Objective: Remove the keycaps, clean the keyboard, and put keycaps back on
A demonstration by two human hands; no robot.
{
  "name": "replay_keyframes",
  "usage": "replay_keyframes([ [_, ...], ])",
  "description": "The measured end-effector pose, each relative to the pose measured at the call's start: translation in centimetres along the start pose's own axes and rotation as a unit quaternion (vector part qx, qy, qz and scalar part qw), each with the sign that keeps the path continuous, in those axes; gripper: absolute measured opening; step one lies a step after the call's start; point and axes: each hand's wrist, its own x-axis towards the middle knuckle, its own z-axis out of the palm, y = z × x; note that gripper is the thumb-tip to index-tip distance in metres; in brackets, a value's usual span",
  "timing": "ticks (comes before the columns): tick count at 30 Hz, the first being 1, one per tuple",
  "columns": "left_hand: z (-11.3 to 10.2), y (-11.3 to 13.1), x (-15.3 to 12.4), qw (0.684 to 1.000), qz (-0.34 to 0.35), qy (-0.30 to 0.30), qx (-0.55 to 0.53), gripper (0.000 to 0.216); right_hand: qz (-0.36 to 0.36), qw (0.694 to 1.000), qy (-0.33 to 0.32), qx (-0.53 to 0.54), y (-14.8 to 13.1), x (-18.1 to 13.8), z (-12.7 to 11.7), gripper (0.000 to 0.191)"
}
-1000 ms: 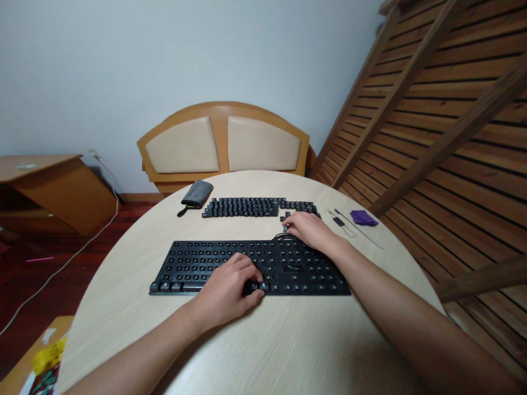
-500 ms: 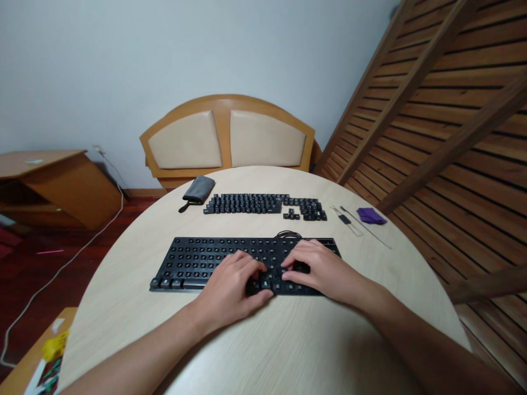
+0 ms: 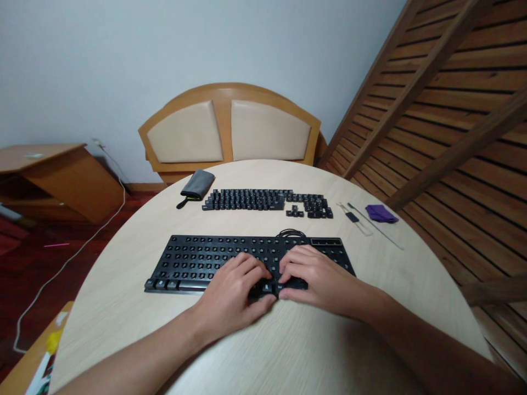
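Observation:
A black keyboard (image 3: 193, 263) with most keycaps off lies across the round table (image 3: 288, 351). My left hand (image 3: 233, 293) is curled over its front edge, fingers on the bottom row and thumb against the rim. Right beside it, my right hand (image 3: 317, 280) presses its bunched fingertips onto the same row, over a small black keycap that they mostly hide. The two hands almost touch. Behind the keyboard, loose keycaps (image 3: 247, 198) lie in neat rows.
A grey pouch (image 3: 198, 184) sits left of the keycap rows. A small puller tool (image 3: 354, 216), a thin rod (image 3: 379, 230) and a purple cloth (image 3: 381, 213) lie to the right. Behind the table stands a padded chair (image 3: 230, 131), with a slatted wooden frame (image 3: 453, 109) leaning at the right.
My right hand came back from the loose keycaps at the back to the keyboard's bottom row, next to my left hand. The left hand stayed put.

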Motion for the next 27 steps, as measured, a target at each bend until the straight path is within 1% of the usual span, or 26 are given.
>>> replay_keyframes([
  [6,-0.05,0.07,-0.02,1.000,0.008,0.000,0.002,0.014,0.001,1.000,-0.010,0.007,0.39,-0.16,-0.02,0.021],
  [13,0.16,0.28,-0.14,1.000,0.019,0.003,0.005,0.017,-0.010,1.000,-0.012,0.011,0.26,-0.13,-0.14,0.019],
  [16,0.24,0.27,-0.18,1.000,0.023,0.001,0.006,0.014,-0.015,1.000,-0.016,0.013,0.38,-0.09,-0.10,0.017],
  [27,0.15,0.37,-0.01,1.000,0.019,-0.003,0.012,0.012,-0.028,0.999,-0.023,0.020,0.52,-0.09,-0.36,0.023],
])
